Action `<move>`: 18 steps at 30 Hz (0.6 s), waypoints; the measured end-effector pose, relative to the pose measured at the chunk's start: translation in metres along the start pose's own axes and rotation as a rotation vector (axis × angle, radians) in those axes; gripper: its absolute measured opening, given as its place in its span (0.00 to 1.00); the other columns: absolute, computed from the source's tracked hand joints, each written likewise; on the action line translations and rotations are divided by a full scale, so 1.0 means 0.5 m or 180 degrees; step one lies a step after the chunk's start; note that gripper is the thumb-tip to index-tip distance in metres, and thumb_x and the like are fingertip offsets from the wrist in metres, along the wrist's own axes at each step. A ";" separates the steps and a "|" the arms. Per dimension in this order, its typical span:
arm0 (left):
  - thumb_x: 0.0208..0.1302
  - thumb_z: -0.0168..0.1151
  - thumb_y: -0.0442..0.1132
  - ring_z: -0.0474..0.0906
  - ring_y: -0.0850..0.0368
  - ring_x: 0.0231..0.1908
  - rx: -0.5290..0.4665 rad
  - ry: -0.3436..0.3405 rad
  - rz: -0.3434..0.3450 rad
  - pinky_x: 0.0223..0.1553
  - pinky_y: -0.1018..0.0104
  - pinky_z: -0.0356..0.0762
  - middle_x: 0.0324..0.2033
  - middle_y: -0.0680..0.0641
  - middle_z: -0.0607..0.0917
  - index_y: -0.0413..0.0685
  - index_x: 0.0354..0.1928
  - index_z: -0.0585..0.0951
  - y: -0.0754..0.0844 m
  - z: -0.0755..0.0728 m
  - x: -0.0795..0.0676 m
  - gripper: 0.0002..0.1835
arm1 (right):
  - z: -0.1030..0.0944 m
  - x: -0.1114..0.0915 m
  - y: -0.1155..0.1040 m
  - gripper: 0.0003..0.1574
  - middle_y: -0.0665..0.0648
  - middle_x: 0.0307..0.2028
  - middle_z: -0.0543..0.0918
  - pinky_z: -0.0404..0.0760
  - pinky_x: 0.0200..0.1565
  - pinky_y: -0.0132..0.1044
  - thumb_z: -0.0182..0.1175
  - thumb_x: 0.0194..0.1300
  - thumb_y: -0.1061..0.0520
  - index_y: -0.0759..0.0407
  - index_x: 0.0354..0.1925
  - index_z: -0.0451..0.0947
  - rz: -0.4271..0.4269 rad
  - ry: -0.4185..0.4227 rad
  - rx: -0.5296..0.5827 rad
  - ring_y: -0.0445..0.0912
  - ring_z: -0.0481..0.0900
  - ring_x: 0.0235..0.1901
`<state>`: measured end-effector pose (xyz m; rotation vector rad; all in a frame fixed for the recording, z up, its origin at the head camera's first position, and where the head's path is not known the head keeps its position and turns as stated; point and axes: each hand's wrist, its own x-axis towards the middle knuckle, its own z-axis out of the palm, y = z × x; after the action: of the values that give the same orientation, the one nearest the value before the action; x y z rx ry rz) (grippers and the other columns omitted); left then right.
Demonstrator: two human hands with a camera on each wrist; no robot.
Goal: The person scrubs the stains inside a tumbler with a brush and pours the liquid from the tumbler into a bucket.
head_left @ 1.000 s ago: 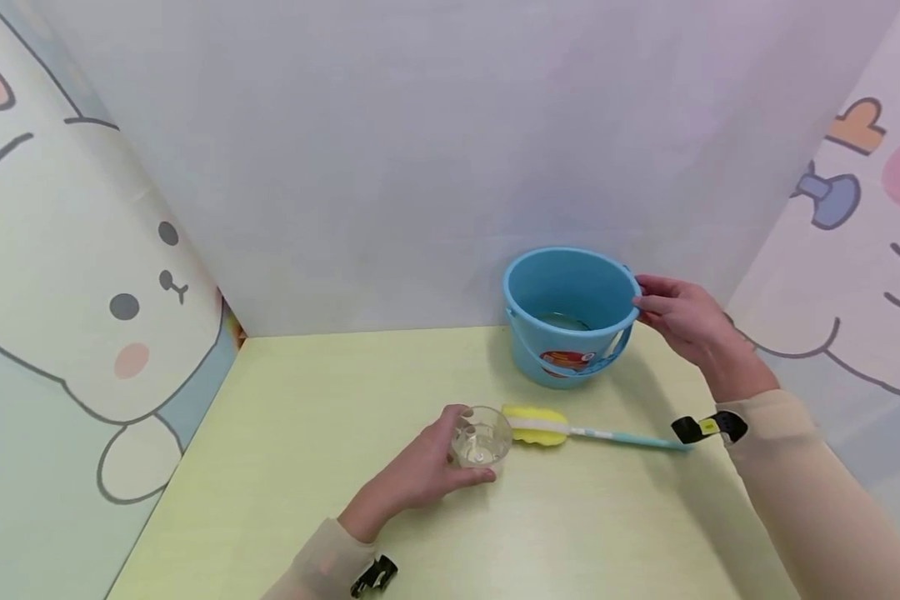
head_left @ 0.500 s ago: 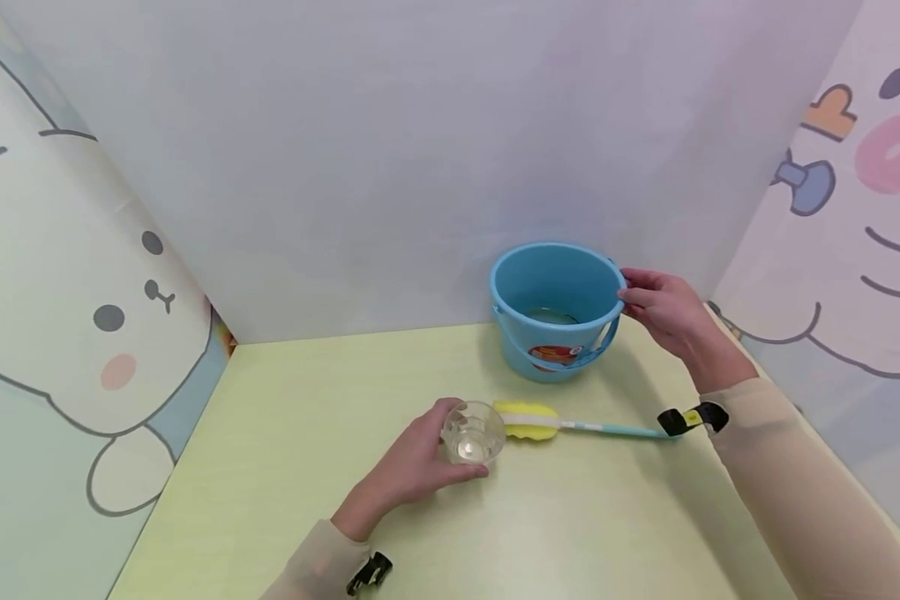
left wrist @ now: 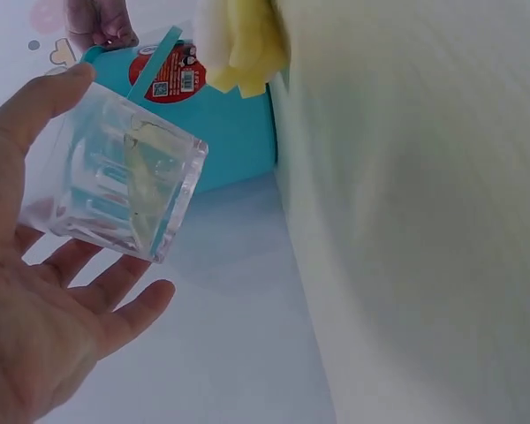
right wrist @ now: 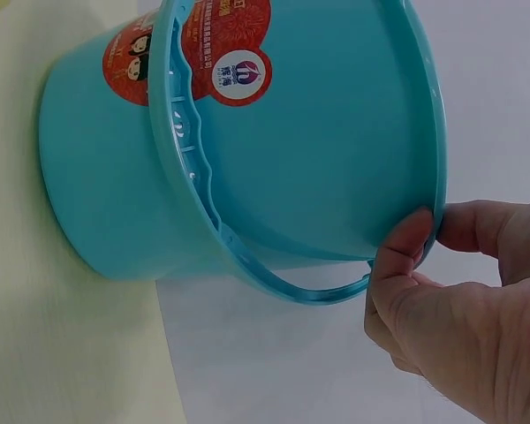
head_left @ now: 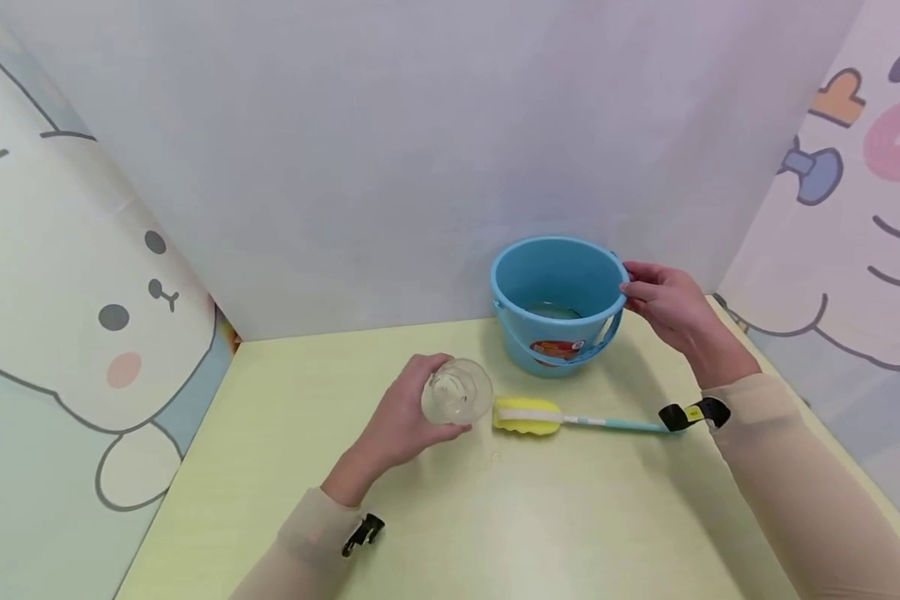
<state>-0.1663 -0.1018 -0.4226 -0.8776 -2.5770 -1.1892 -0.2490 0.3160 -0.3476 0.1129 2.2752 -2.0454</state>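
Observation:
A clear glass (head_left: 461, 396) is gripped by my left hand (head_left: 405, 417), thumb on one side and fingers on the other. In the left wrist view the glass (left wrist: 137, 177) is lifted above the tabletop and holds a little liquid near its base. My right hand (head_left: 671, 308) pinches the right rim of a blue bucket (head_left: 547, 333), which stands upright against the back wall. Some liquid shows at the bucket's bottom. The right wrist view shows thumb and fingers on either side of the rim, beside the hinge of the bucket's hanging handle (right wrist: 190, 150).
A brush with a yellow sponge head (head_left: 528, 415) and a pale blue stick handle (head_left: 622, 424) lies in front of the bucket. The light yellow table (head_left: 307, 400) meets a plain back wall (head_left: 345, 208). Cartoon-printed panels (head_left: 67, 292) rise at both sides.
My left hand has raised the glass from beside the sponge head and carried it slightly left and back. My right hand keeps its pinch on the bucket rim.

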 end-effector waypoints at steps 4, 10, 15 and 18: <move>0.46 0.90 0.44 0.76 0.48 0.57 0.0122 0.0017 0.0054 0.61 0.47 0.78 0.58 0.45 0.77 0.52 0.71 0.72 0.005 -0.017 0.025 0.50 | 0.000 -0.002 0.000 0.39 0.67 0.69 0.67 0.83 0.52 0.28 0.54 0.83 0.61 0.66 0.83 0.52 -0.0021 0.0005 0.0046 0.48 0.79 0.55; 0.46 0.90 0.43 0.75 0.46 0.57 0.0071 0.0119 0.0169 0.59 0.42 0.79 0.58 0.42 0.76 0.47 0.71 0.72 0.013 -0.040 0.072 0.50 | 0.001 -0.006 -0.001 0.39 0.66 0.64 0.70 0.84 0.50 0.29 0.56 0.82 0.62 0.68 0.82 0.54 -0.0079 0.0013 0.0070 0.44 0.81 0.50; 0.48 0.89 0.47 0.75 0.44 0.58 0.0194 0.0163 0.0233 0.61 0.43 0.78 0.59 0.42 0.74 0.47 0.73 0.71 0.029 -0.064 0.123 0.51 | 0.003 -0.007 -0.003 0.37 0.69 0.70 0.67 0.83 0.53 0.30 0.54 0.83 0.62 0.67 0.82 0.55 -0.0060 0.0033 -0.0011 0.49 0.80 0.55; 0.49 0.88 0.49 0.74 0.46 0.58 0.0278 0.0165 0.0238 0.61 0.46 0.77 0.60 0.43 0.73 0.48 0.75 0.70 0.041 -0.077 0.158 0.52 | 0.003 -0.008 -0.003 0.37 0.69 0.71 0.66 0.83 0.54 0.31 0.53 0.83 0.62 0.66 0.82 0.55 -0.0036 0.0058 -0.0005 0.53 0.78 0.59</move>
<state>-0.2222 -0.0852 -0.3536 -0.9038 -2.5106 -1.0568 -0.2450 0.3144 -0.3457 0.1192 2.2933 -2.0564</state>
